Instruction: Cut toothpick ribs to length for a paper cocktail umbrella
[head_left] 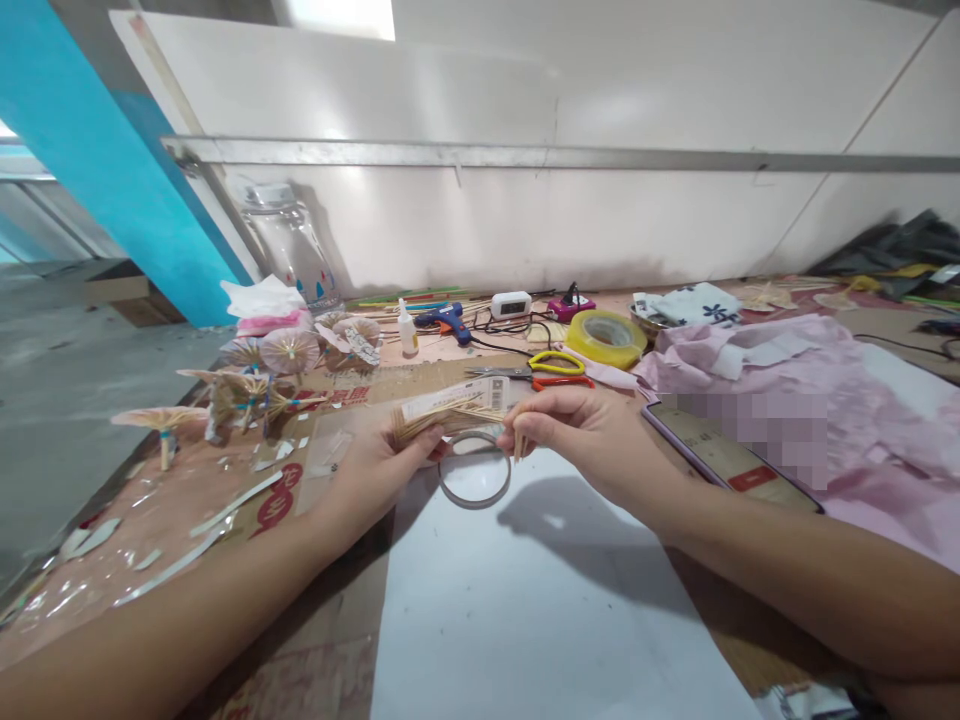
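My left hand [397, 455] is closed around a fanned bundle of thin bamboo strips [450, 415] over the upper edge of a white sheet [540, 610]. Just to its right, the fingertips of my right hand [570, 420] pinch the end of a short bamboo strip [519, 448] pointing down. Between the two hands is a thin grey ring [474, 500]; its upper edge is close to my left fingertips, and I cannot tell whether they touch it. The right hand's shadow falls on the sheet.
Small paper umbrellas [289, 350] stand at left. Behind my hands are scissors [536, 372], a glue gun [444, 320], a glue bottle [407, 330] and a tape roll [606, 338]. A phone [720, 450] and pink cloth [772, 370] lie at right.
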